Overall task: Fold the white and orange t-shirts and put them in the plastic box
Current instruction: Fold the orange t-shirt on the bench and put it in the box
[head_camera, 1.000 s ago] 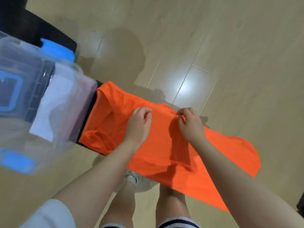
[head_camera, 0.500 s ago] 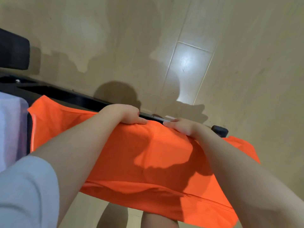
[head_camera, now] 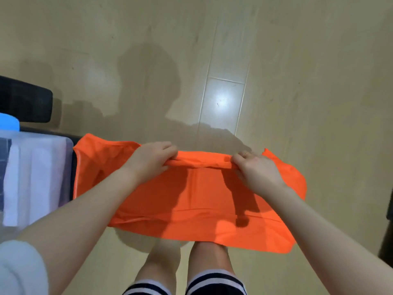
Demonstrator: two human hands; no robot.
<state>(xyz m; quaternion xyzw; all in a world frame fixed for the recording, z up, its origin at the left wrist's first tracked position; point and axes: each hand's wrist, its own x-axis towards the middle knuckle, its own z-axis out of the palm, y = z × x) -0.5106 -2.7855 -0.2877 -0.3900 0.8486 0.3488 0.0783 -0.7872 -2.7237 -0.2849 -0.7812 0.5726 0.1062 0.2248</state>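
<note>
Since half a second earlier our view had pulled back and the box (head_camera: pixel 36 171) had come into sight again at far left, clear plastic with the folded white shirt (head_camera: pixel 32 177) inside. Just right of it lay the orange shirt (head_camera: pixel 191 201), its far edge gathered into a roll. Our left hand (head_camera: pixel 148 162) curled its fingers over that roll, gripping it, and our right hand (head_camera: pixel 255 173) pinched the same roll further right. The shirt's near edge hung above our knees, over the pale wood floor (head_camera: pixel 297 81).
</note>
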